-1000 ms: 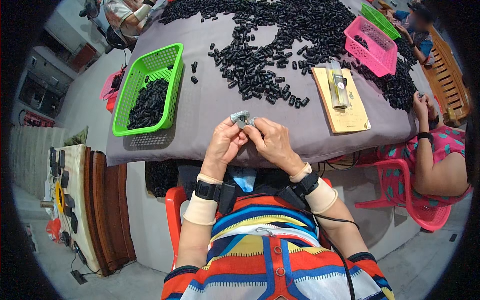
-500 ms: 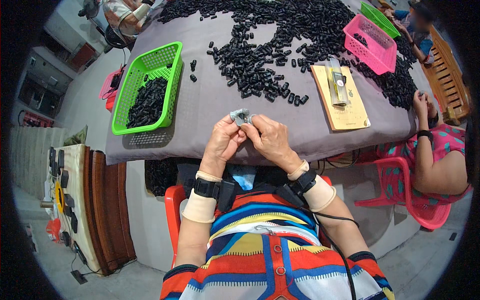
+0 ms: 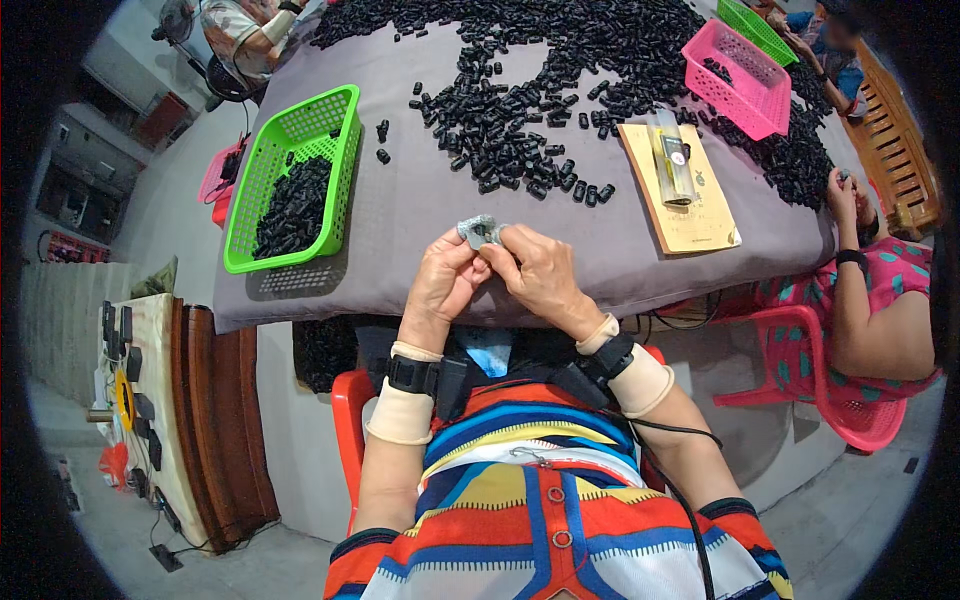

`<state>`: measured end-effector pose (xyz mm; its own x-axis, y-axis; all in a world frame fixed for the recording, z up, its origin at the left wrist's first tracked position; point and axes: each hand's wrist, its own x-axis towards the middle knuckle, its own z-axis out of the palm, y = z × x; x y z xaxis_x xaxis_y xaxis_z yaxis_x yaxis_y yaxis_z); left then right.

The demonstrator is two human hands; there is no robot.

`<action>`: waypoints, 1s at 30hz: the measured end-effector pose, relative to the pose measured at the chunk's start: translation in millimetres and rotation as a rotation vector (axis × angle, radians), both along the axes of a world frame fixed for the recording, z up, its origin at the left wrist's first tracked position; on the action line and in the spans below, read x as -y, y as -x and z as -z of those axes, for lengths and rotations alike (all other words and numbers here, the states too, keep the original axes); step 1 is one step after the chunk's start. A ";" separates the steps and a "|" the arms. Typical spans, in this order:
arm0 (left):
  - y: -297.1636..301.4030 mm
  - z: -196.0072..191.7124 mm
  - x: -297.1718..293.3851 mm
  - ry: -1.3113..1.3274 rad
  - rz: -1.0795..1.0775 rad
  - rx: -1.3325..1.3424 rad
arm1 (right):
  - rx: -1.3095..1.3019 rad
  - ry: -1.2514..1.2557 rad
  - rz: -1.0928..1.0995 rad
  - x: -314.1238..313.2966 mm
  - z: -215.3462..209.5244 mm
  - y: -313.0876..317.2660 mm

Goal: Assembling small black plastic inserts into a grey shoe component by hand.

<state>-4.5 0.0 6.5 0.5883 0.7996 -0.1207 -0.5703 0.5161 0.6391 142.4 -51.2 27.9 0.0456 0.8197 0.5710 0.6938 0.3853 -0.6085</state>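
Left of the booklet (image 3: 712, 232) and nearer the person, the left hand (image 3: 443, 279) pinches a small grey piece (image 3: 477, 225) between thumb and finger, and the right hand (image 3: 540, 275) pinches its other side. The piece looks rough, speckled and curved, with a hollow; its exact kind is too small to tell. Its longer axis seems to run crosswise from hand to hand, the hollow turned toward the person. Grey cloth (image 3: 405, 205) stretches smooth under the booklet, which is flat, yellowish paper; a clear plastic case (image 3: 671, 170) lies lengthwise on it. Glossy, stubby black cylinders (image 3: 510, 130) spread left of and beyond the booklet; a latticed green basket (image 3: 350, 190) sits well to its left, a pink one (image 3: 740, 105) just beyond it. Compared with half a second ago, both hands keep their pinch left of the booklet; only the framing has shifted slightly.
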 end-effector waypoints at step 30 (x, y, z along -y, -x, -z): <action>0.8 2.8 -1.1 -0.022 0.006 -0.033 | 0.012 0.029 0.032 0.7 -0.2 2.9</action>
<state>-5.3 1.0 3.7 0.5887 0.7990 -0.1222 -0.5461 0.5046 0.6686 139.6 -51.9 28.1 0.0654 0.8339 0.5480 0.7128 0.3453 -0.6105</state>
